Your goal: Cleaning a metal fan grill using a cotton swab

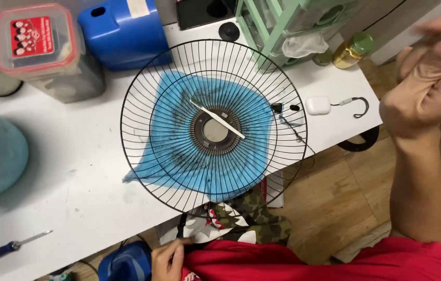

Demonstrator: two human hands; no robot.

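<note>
White table (74, 171) — fan guard (213, 127) flat, white stick (217, 118) diagonal.

I see a blue jug (121, 31) upper left, a screwdriver (7, 248) lower left, an earbud case (318, 105) right.

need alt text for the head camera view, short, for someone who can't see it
A round black wire fan guard lies flat on a white table over a blue cloth, with a thin white stick across its hub. The person's right hand is raised beside the table; the left hand rests low by a red garment.
</note>
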